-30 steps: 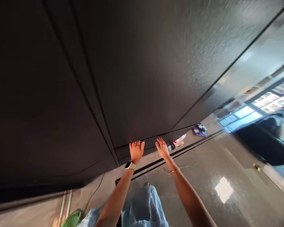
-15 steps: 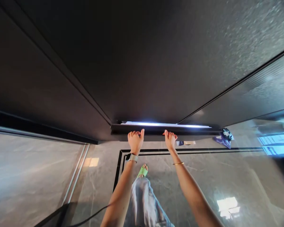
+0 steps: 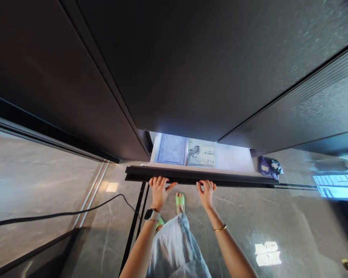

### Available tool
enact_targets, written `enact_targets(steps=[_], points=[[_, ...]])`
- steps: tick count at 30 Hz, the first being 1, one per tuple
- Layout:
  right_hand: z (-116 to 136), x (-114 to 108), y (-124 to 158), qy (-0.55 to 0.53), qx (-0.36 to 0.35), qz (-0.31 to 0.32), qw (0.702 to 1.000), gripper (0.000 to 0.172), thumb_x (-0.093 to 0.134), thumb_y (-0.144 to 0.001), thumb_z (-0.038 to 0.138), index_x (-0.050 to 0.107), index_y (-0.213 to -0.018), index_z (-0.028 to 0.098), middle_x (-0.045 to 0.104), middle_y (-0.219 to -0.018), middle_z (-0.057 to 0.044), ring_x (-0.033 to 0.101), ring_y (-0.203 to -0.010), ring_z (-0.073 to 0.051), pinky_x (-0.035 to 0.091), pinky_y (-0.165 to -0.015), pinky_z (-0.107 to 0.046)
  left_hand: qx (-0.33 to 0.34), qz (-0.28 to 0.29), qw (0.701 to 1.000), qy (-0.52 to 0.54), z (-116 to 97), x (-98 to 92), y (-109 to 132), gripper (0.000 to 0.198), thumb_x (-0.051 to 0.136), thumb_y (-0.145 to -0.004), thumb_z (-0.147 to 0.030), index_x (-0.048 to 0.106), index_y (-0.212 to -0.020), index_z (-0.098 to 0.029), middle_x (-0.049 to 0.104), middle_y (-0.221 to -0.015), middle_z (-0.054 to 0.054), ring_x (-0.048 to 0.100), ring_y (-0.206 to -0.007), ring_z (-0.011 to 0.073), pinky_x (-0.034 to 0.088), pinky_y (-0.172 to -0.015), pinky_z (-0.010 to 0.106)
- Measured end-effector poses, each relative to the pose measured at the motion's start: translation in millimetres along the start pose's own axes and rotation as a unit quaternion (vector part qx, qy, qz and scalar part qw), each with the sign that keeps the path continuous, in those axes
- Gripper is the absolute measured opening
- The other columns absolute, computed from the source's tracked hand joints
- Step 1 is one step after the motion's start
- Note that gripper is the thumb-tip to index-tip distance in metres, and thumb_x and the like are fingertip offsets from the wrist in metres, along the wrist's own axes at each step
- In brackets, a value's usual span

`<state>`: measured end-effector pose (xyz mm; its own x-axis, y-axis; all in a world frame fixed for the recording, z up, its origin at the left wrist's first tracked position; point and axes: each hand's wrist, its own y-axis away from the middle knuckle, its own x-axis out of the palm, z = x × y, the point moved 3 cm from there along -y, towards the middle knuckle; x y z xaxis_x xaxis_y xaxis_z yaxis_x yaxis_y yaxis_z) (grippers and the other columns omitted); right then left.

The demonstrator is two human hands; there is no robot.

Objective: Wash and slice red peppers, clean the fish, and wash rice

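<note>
A dark-fronted drawer (image 3: 234, 178) is pulled partway out from the bottom of a tall black cabinet or fridge. My left hand (image 3: 159, 190) curls its fingers over the drawer's top edge, left of the middle. Further right, my right hand (image 3: 206, 191) grips the same edge, its thumb bent in front. Inside the lit white drawer lie a flat bluish panel or lid (image 3: 172, 149) and, beside it, a pale package (image 3: 201, 153) printed with an ear of corn. The back of the drawer is hidden under the black door (image 3: 174, 77).
A purple package (image 3: 268, 166) lies on the floor by the drawer's right end. Across the tiles at left runs a black cable (image 3: 75, 213). My feet in green slippers (image 3: 180, 200) stand just in front of the drawer. A dark object (image 3: 40, 255) fills the lower left.
The drawer has come out toward me with both hands on its edge. The narrow lit gap has widened, and the panel and corn package now show. A second green slipper has come into view.
</note>
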<state>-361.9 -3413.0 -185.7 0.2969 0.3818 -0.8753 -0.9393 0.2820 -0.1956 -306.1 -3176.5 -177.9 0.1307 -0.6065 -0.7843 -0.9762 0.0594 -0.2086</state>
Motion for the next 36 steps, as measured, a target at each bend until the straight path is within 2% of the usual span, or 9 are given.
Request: enact_targets(steps=[3,7,11,14,17,20,24,30,36], points=[[1.4,0.4,-12.4,-0.004,-0.011,-0.002,1.0,0.028,0.048,-0.094,0.04,0.066,-0.082,0.022,0.068,-0.085,-0.004,0.053,-0.086,-0.02,0.026,-0.087,-0.035,0.005,-0.008,1.0,-0.014,-0.6,3.1,-10.5,0.028,0.063,-0.081,-0.051,0.063,-0.076,-0.024,0.064,-0.083,0.008,0.053,-0.089,0.0271,0.032,-0.094,0.043],[5.1,-0.5,-52.3,-0.014,-0.043,-0.046,0.998,0.024,0.048,-0.094,0.037,0.065,-0.087,0.022,0.067,-0.09,-0.004,0.054,-0.089,-0.02,0.028,-0.09,-0.037,0.016,-0.03,0.999,-0.029,-13.2,9.9,-51.3,0.029,0.06,-0.083,-0.051,0.065,-0.083,-0.023,0.065,-0.088,0.008,0.054,-0.095,0.0273,0.032,-0.1,0.046],[-3.8,2.7,-72.3,-0.06,-0.131,-0.102,0.984,0.019,0.047,-0.093,0.031,0.063,-0.099,0.022,0.065,-0.103,-0.008,0.053,-0.104,-0.023,0.031,-0.095,-0.042,0.009,-0.108,0.994,-0.031,-25.4,17.5,-86.9,0.032,0.057,-0.087,-0.043,0.063,-0.11,-0.021,0.063,-0.111,0.012,0.046,-0.122,0.0308,0.019,-0.112,0.053],[-25.0,36.4,-75.4,-0.074,-0.154,-0.013,0.985,0.022,0.043,-0.093,0.027,0.063,-0.101,0.022,0.065,-0.103,-0.008,0.054,-0.104,-0.022,0.034,-0.095,-0.041,-0.025,-0.149,0.988,-0.029,-15.5,33.5,-89.9,0.038,0.052,-0.09,-0.032,0.055,-0.125,-0.018,0.053,-0.133,0.015,0.037,-0.134,0.0316,0.017,-0.114,0.055],[-54.2,102.1,-86.7,-0.033,-0.109,0.121,0.986,0.026,0.041,-0.094,0.029,0.064,-0.105,0.022,0.066,-0.112,-0.008,0.054,-0.11,-0.022,0.034,-0.097,-0.04,-0.016,-0.126,0.992,-0.012,14.9,70.5,-78.0,0.035,0.048,-0.091,-0.026,0.055,-0.124,-0.016,0.051,-0.135,0.016,0.036,-0.135,0.0306,0.023,-0.112,0.052],[-83.6,176.0,-108.0,0.021,-0.037,0.212,0.976,0.032,0.039,-0.096,0.036,0.063,-0.113,0.022,0.063,-0.123,-0.008,0.051,-0.118,-0.023,0.033,-0.1,-0.04,0.026,-0.042,0.999,0.008,57.4,128.3,-67.6,0.033,0.045,-0.09,-0.021,0.057,-0.12,-0.017,0.057,-0.129,0.014,0.041,-0.131,0.0284,0.031,-0.108,0.047],[-112.3,245.8,-134.2,0.057,0.0,0.186,0.981,0.043,0.037,-0.097,0.042,0.058,-0.125,0.018,0.057,-0.133,-0.012,0.044,-0.126,-0.025,0.029,-0.104,-0.041,0.045,0.057,0.997,0.0,109.5,208.9,-74.5,0.038,0.044,-0.086,-0.014,0.058,-0.121,-0.016,0.058,-0.13,0.013,0.042,-0.131,0.0283,0.033,-0.107,0.045],[-144.5,299.6,-156.5,0.066,0.056,0.193,0.977,0.052,0.025,-0.1,0.046,0.068,-0.114,0.019,0.066,-0.119,-0.012,0.053,-0.119,-0.023,0.03,-0.103,-0.036,-0.003,0.078,0.996,-0.044,152.4,281.6,-115.5,0.041,0.038,-0.093,-0.029,0.057,-0.125,-0.01,0.058,-0.131,0.017,0.042,-0.131,0.0294,0.023,-0.112,0.048],[-158.9,318.6,-174.6,0.081,0.072,0.214,0.971,0.058,0.027,-0.099,0.051,0.074,-0.104,0.018,0.074,-0.096,-0.013,0.063,-0.106,-0.026,0.031,-0.1,-0.037,-0.067,0.075,0.992,-0.071,169.4,300.9,-139.5,0.059,0.026,-0.096,-0.053,0.071,-0.102,-0.014,0.068,-0.111,0.017,0.05,-0.119,0.031,0.011,-0.112,0.057]])
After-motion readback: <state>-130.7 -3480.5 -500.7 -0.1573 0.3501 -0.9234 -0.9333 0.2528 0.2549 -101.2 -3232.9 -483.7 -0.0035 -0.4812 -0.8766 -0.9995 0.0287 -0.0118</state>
